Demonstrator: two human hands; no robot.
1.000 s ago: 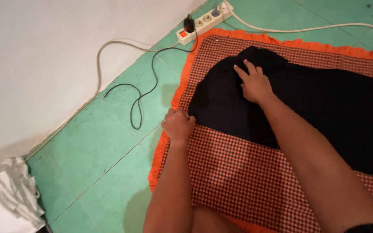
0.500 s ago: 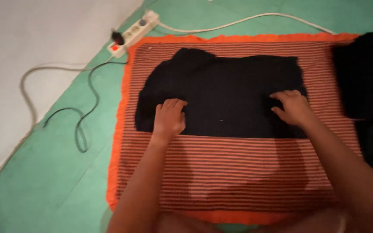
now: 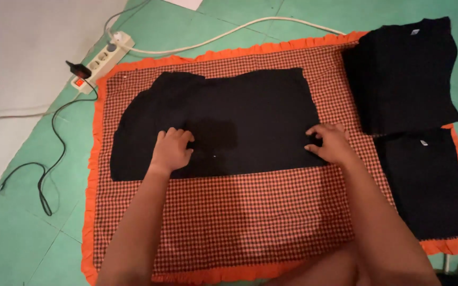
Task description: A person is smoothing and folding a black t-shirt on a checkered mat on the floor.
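A black garment (image 3: pixel 239 116) lies spread flat on a red-and-white checked cloth with an orange ruffled edge (image 3: pixel 239 217). My left hand (image 3: pixel 172 149) rests palm down on the garment's lower left part, fingers bent. On the garment's lower right corner my right hand (image 3: pixel 328 142) presses down, its fingers curled at the hem. Whether either hand pinches the fabric cannot be made out.
Two folded black shirts lie at the right, a stack (image 3: pixel 406 71) above and a single one (image 3: pixel 430 180) below. A white power strip (image 3: pixel 102 61) with a black plug and cables sits at the upper left on the green floor (image 3: pixel 22 233). A grey wall (image 3: pixel 22 47) borders the left.
The view has swung right and the folded shirts came into sight. My hands moved apart along the garment's lower edge, from its left end to both lower corners.
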